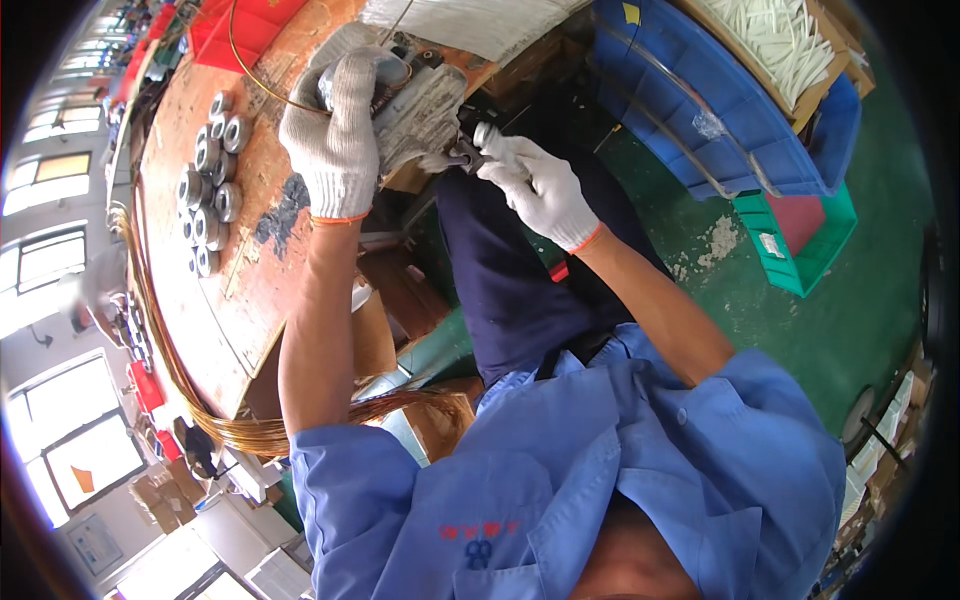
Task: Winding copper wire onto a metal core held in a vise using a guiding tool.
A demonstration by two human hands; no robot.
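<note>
My left hand (338, 135), in a white knitted glove, is closed over the workbench. A thin brass-coloured wire (246, 70) curves down from the far edge and runs into its fingers. Beside those fingers are small dark parts and something shiny (393, 72), partly hidden by the glove. A worn grey block (425, 112) lies at the bench edge between my hands. My gloved right hand (545, 190) is above my knees, closed around a grey metal tool (466, 153) with a forked-looking end. Its exact kind cannot be made out. A pale, frayed tip (438, 162) shows next to it.
Several metal rings (208, 185) stand in rows on the wooden bench (262, 160), left of my arm. A bundle of brass-coloured wire (165, 340) follows the bench edge. At right are a blue bin (670, 110), a box of white strips (775, 45) and a green crate (800, 265).
</note>
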